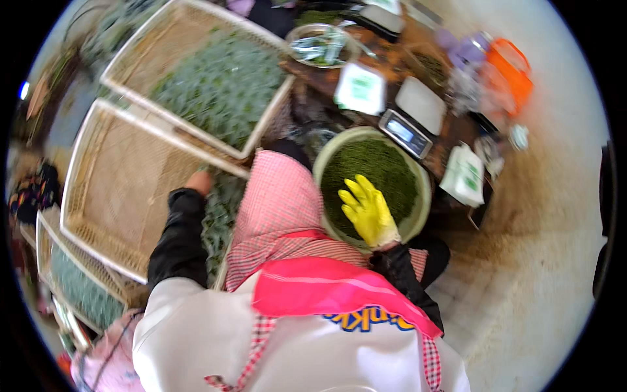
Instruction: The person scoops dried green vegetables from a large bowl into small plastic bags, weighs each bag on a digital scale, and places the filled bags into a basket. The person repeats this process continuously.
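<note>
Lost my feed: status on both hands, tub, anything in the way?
Right hand, gloved, open over green heap in tub. Left hand near tray, grip unclear. In view, scale overlaps tub rim.

Worn brown table [386, 55] with a digital scale [421, 106], white packets [361, 89], round bowl [322, 66].

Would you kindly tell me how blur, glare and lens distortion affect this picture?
In the head view, the gloved right hand is softly blurred, though its outline is readable; the white packet left of the scale looks smeared; in that same head view, the scale's display glows pale, and the fisheye lens leaves a dark curved border.
</note>
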Tool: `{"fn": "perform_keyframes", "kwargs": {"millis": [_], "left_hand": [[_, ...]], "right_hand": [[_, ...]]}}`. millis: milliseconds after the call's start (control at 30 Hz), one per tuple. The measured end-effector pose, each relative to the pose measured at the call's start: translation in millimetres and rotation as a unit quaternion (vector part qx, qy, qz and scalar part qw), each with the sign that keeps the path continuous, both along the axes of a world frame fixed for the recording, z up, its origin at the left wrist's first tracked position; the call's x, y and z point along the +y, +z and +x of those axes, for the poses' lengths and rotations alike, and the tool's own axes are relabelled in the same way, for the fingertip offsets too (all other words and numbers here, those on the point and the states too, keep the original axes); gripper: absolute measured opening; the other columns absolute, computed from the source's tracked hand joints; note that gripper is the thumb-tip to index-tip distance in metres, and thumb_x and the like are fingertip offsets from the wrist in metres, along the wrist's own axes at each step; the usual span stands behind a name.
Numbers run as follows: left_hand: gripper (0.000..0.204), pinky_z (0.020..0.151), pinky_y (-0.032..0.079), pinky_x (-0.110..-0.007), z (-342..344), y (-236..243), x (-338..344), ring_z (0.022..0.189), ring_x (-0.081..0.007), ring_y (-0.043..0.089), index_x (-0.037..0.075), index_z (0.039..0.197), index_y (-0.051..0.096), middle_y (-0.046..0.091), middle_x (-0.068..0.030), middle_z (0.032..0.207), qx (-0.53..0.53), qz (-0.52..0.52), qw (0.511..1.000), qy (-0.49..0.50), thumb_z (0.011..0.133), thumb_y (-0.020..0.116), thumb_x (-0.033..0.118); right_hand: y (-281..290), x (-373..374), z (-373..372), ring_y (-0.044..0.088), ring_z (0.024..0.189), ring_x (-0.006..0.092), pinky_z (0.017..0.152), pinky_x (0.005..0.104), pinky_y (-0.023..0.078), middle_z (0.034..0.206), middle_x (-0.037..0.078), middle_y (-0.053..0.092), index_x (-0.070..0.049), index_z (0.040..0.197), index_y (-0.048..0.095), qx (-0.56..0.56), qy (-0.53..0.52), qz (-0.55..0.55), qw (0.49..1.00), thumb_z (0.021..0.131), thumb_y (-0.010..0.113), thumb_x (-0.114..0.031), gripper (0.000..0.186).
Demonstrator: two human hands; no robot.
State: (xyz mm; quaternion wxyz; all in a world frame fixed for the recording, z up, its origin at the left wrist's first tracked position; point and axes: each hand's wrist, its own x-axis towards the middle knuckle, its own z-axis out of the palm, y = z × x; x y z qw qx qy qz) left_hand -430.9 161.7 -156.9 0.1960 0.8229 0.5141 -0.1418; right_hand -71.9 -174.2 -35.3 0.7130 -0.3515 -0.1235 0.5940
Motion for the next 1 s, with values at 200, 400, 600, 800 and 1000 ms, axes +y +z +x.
{"fn": "perform_keyframes", "kwargs": {"millis": [200, 400, 600, 800, 1000], "left_hand": [[0.023, 0.068, 0.051, -0.044, 95, 158, -61, 0.078, -0.0366, 0.064, 0.003, 0.08, 0.063, 0.064, -0.0181, 0.083, -0.063, 0.228, 0.971, -0.043, 0.088, 0.06, 0.024], [0.023, 0.063, 0.047, -0.044, 242, 181, -77, 0.069, -0.0349, 0.059, 0.003, 0.071, 0.058, 0.057, -0.016, 0.071, -0.408, 0.267, 0.839, -0.242, 0.086, 0.062, 0.019], [0.04, 0.081, 0.04, -0.04, 368, 137, -68, 0.085, -0.028, 0.06, 0.004, 0.076, 0.064, 0.062, -0.0097, 0.079, -0.293, 0.348, 0.812, -0.366, 0.083, 0.063, 0.043], [0.006, 0.074, 0.044, -0.036, 389, 115, -47, 0.078, -0.0217, 0.062, 0.008, 0.073, 0.062, 0.062, -0.0055, 0.073, -0.278, 0.411, 0.755, -0.428, 0.073, 0.059, 0.013], [0.008, 0.068, 0.046, -0.037, 377, 131, -24, 0.076, -0.0226, 0.061, 0.011, 0.074, 0.058, 0.059, -0.0042, 0.073, -0.289, 0.385, 0.712, -0.512, 0.078, 0.06, 0.018]], "right_hand": [[21, -2, 11, 0.041, 0.131, 0.0322, 0.106, 0.0452, 0.036, 0.148, 0.017, 0.035, -0.005, 0.149, 0.024, 0.056, -0.03, 0.014, 0.998, 0.087, 0.039, -0.073, 0.093], [-42, -16, 25, 0.046, 0.126, 0.0358, 0.104, 0.0437, 0.039, 0.139, 0.017, 0.048, -0.006, 0.135, 0.049, -0.596, 0.082, -0.287, 0.745, 0.091, 0.056, -0.047, 0.061], [-49, -31, 32, 0.052, 0.116, 0.0395, 0.1, 0.0423, 0.042, 0.127, 0.019, 0.056, -0.008, 0.123, 0.061, -0.681, -0.023, -0.308, 0.664, 0.087, 0.065, -0.027, 0.04], [-60, -35, 30, 0.054, 0.116, 0.0376, 0.099, 0.04, 0.043, 0.125, 0.02, 0.058, -0.006, 0.119, 0.063, -0.665, 0.025, -0.304, 0.681, 0.087, 0.065, -0.024, 0.037], [-76, -24, 28, 0.056, 0.111, 0.0376, 0.096, 0.0397, 0.045, 0.12, 0.02, 0.06, -0.004, 0.117, 0.063, -0.664, 0.063, -0.243, 0.705, 0.086, 0.065, -0.018, 0.034]]}}
